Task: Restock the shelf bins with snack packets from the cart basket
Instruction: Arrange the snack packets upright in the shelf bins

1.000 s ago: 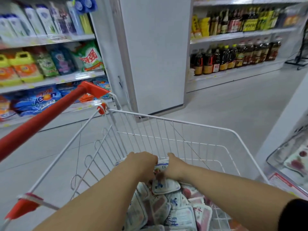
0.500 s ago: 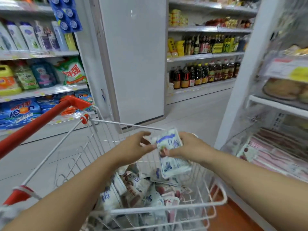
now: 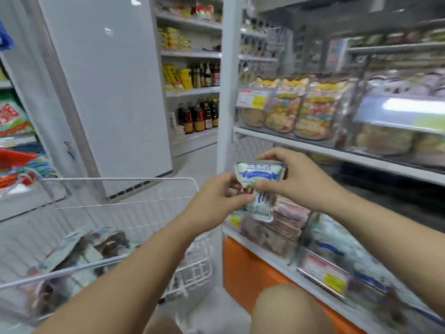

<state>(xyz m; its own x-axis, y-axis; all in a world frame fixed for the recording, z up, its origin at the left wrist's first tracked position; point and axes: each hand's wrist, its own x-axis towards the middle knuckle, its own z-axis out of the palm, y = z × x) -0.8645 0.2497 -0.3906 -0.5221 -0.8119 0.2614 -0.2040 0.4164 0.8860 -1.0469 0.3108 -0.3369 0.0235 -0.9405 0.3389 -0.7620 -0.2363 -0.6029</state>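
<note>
Beside the cart basket (image 3: 120,179), over a low shelf bin (image 3: 262,249), my left hand (image 3: 216,198) and right hand (image 3: 296,182) pinch stacked snack packets (image 3: 258,179), fingers (image 3: 272,154) curled round them, probably squaring them for placing.

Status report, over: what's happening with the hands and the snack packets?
Left hand and right hand both pinching snack packets, in front of lower shelf bins. Spare packets in cart basket. Nothing visible in the way.

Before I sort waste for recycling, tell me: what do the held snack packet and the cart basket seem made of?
The snack packet: likely thin plastic film, glossy, white with blue print; it creases and catches light. The cart basket: thin wire grid with a white coat, probably painted or plastic-coated metal.
</note>
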